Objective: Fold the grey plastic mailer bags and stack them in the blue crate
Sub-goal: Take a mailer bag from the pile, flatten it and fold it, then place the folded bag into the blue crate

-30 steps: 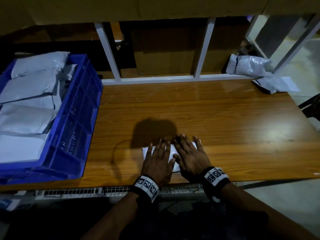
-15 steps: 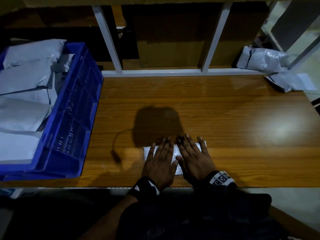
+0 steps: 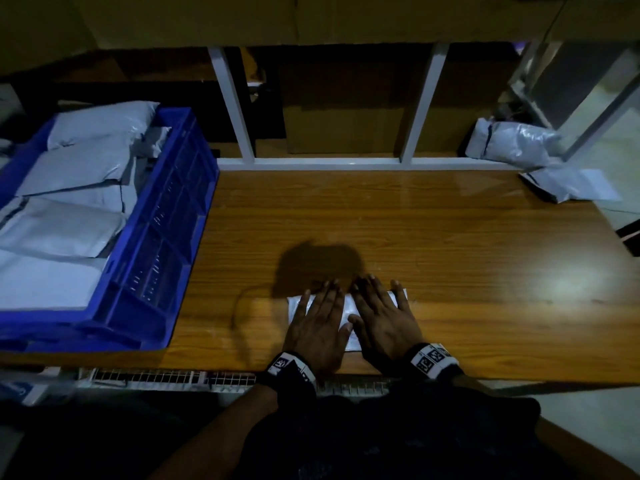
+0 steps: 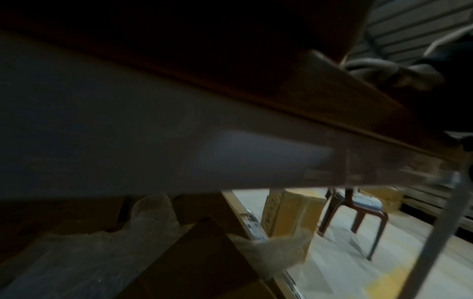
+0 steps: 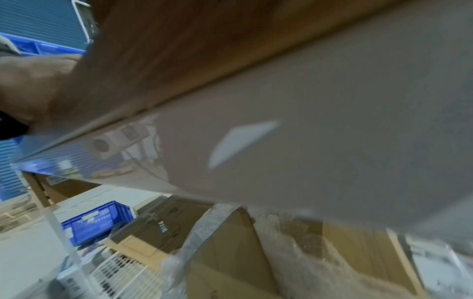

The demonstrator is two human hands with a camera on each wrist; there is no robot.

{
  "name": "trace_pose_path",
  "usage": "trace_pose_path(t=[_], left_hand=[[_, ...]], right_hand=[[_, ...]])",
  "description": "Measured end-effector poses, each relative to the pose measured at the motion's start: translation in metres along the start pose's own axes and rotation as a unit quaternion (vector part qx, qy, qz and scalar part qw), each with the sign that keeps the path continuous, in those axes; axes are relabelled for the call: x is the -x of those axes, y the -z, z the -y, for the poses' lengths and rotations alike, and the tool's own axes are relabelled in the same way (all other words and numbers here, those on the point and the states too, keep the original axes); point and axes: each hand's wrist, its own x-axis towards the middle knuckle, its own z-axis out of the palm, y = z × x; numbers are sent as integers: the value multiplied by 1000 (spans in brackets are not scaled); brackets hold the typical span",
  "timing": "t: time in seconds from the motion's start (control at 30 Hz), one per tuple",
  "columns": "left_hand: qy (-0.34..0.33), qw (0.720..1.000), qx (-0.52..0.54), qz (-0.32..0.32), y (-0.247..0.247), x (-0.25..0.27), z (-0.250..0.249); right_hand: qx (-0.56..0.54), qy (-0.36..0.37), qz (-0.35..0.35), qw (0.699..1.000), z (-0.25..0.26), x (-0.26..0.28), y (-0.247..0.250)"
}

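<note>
1. Both hands lie flat, side by side, on one small folded mailer (image 3: pixel 347 308) near the front edge of the table (image 3: pixel 450 244); left hand (image 3: pixel 317 327) has fingers straight and spread, pressing, gripping nothing; right hand (image 3: pixel 382 322) the same, thumb tip touching the bag between the two hands.
2. Step in hand, as judged: flattening the crease of a finished fold; the bag shows only as pale corners round the fingers.
3. Done so far: the crate (image 3: pixel 162 244), at the left end of the table, holds several grey bags (image 3: pixel 69 216) laid overlapping and reaching above its rim; looks well filled.
4. Left to do: carry this bag to the crate; at the far right corner a crumpled bag (image 3: pixel 512 143) and a flat one (image 3: pixel 575 187) lie unfolded, well apart from the hands.
5. Writing: wristbands carry black-and-white square markers, no words; a carton (image 4: pixel 286 214) under the table in the left wrist view bears print too blurred to read; wrist views otherwise show only the table's underside and floor.
</note>
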Motion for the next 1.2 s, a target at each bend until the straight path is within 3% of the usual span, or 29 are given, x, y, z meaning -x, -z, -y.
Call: trace_pose_path(t=[0.13,0.23,0.33,0.4,0.5,0.6,0.7,0.83,0.93,1.07,1.2], left_hand=[[9,1000,8,1,13,3,-2],[70,994,60,-53,18,14,4],[211,960,138,-122,15,29,17],[272,943,168,-92,11,33,27],[305,918,245,-67,15,33,34],[329,881,328,-90,25,34,29],[366,831,395,-141,34,43,35],[326,777,479,-245,78,66,60],[254,785,447,-345,140,86,100],[224,786,410,-405,217,106,196],[214,766,441,-416,266,116,315]], right_hand=[[-10,-12,-9,1000,1,4,5],[-33,-42,-48,997,-8,13,12],[-66,-132,-92,985,-27,29,15],[-126,-182,-71,973,-37,37,19],[-226,-198,-11,954,-50,32,23],[-292,-181,-19,939,-50,20,23],[-420,-180,-29,889,-44,7,25],[-532,-166,-62,828,-13,-21,52],[-589,-118,-88,794,25,-52,91],[-659,-101,-85,741,90,-106,153],[-677,-64,-105,726,169,-172,193]])
